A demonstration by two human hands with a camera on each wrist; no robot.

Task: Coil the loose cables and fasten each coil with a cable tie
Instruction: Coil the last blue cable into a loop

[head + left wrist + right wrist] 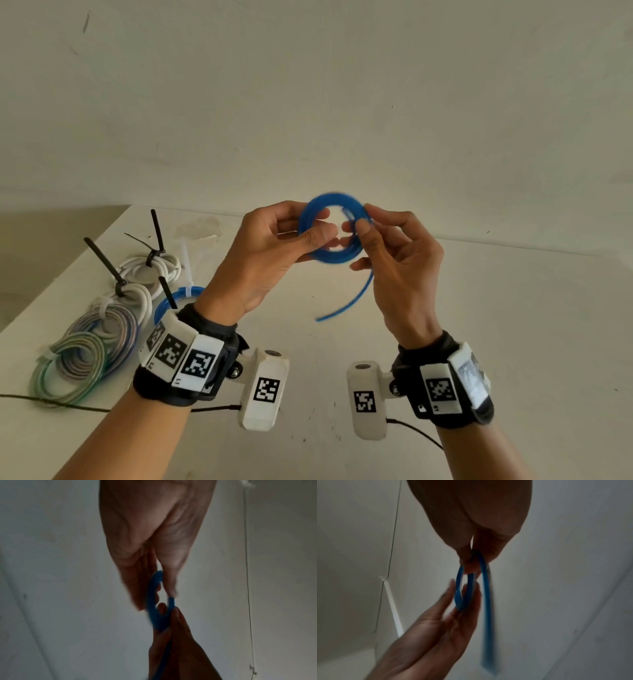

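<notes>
At frame centre, the thin blue plastic cable coil (330, 228), probably light and springy, is pinched on its left rim by the left hand (270, 253) and on its right by the right hand (397, 260), so it is best gripped across all loops.

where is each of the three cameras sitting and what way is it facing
Head: on the head, facing forward and down at the white table; shows both forearms, left hand, right hand.
Left wrist: along the left hand toward its fingers.
Right wrist: along the right hand toward its fingers.
Shared: every view shows both hands holding the thin blue cable coil.
</notes>
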